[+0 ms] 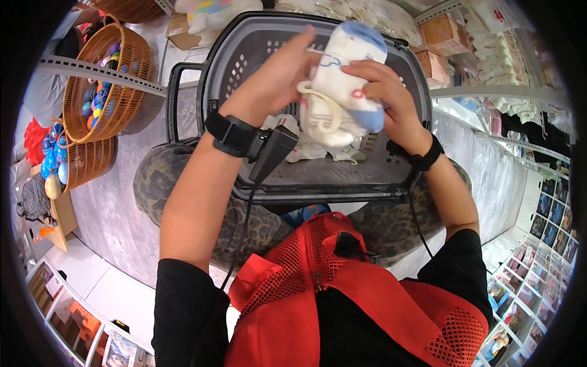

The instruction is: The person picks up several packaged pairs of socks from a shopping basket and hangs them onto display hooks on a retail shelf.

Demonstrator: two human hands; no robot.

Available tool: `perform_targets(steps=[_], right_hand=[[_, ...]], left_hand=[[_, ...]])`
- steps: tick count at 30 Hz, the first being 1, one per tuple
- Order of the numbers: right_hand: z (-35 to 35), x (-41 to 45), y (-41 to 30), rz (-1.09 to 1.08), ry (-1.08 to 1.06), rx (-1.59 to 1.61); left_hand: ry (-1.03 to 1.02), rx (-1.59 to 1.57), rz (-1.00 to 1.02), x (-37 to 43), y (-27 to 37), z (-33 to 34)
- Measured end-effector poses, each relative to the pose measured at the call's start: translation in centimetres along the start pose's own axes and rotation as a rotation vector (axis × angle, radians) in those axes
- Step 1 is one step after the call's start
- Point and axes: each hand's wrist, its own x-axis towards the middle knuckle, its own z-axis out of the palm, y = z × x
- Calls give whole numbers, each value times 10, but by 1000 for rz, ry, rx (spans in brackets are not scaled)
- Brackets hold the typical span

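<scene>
A bundle of white socks (337,87) with blue ends and small red motifs is above a grey plastic shopping basket (220,87). My right hand (390,96) grips its right side, fingers across the front. My left hand (291,73), slightly blurred, is at the bundle's left edge with one finger pointing away; whether it touches the socks is hard to tell. Cream plastic sock hangers (330,108) curl from the bundle. More white socks (305,151) lie in the basket below, partly hidden by the bundle and my left wrist.
Wicker baskets (137,69) with colourful balls stand at left, beside a white perforated rail (101,75). Packaged socks (348,11) lie beyond the basket. White shelving with orange boxes (442,34) runs along the right. Black cables (245,229) hang from both wrist straps.
</scene>
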Motion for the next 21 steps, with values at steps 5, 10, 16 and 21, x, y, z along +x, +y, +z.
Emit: perform_targets(steps=[5,10,16,21], right_hand=[[0,5,16,96,-84,-96],[37,-49,116,975,-307,-80],[125,-178,191,147,-1362,-230],[150,-242,202,1531,-595,111]], left_hand=[[176,178,164,6,-1,-8],[326,106,204,10,11,-18],[379,93,315,16,9,-12],[416,-34,409,20,7,-3]])
